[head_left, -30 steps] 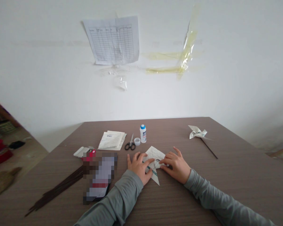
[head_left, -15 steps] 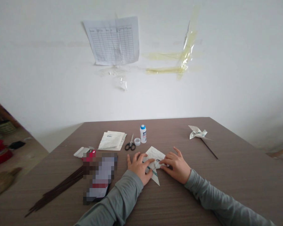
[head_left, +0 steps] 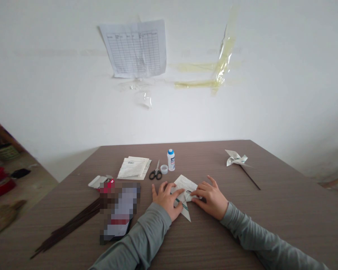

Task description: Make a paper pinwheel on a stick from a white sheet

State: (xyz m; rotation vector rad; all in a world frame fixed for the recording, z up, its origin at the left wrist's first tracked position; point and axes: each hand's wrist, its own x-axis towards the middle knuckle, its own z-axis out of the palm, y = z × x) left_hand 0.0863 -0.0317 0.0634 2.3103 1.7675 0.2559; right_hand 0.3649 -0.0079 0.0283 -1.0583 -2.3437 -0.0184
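A printed sheet of paper (head_left: pixel 184 182), cut and partly folded like a pinwheel, lies on the table between my hands. My left hand (head_left: pixel 168 200) rests over its left side, fingers spread, with thumb and forefinger pressing the paper down. At the right part of the same sheet, my right hand (head_left: pixel 211 198) pinches a folded-in corner near the centre, its other fingers curled and one raised. A small dark oval mark shows between the hands. Parts of the paper are hidden under the fingers.
Beyond the hands stand a glue bottle (head_left: pixel 171 160), a small round cap (head_left: pixel 163 169) and black scissors (head_left: pixel 156 174). Paper squares (head_left: pixel 133 168), an opened small box (head_left: pixel 97 182), dark sticks (head_left: pixel 70 225) and a blurred phone (head_left: pixel 120 212) lie left. A finished pinwheel (head_left: pixel 236 159) lies right.
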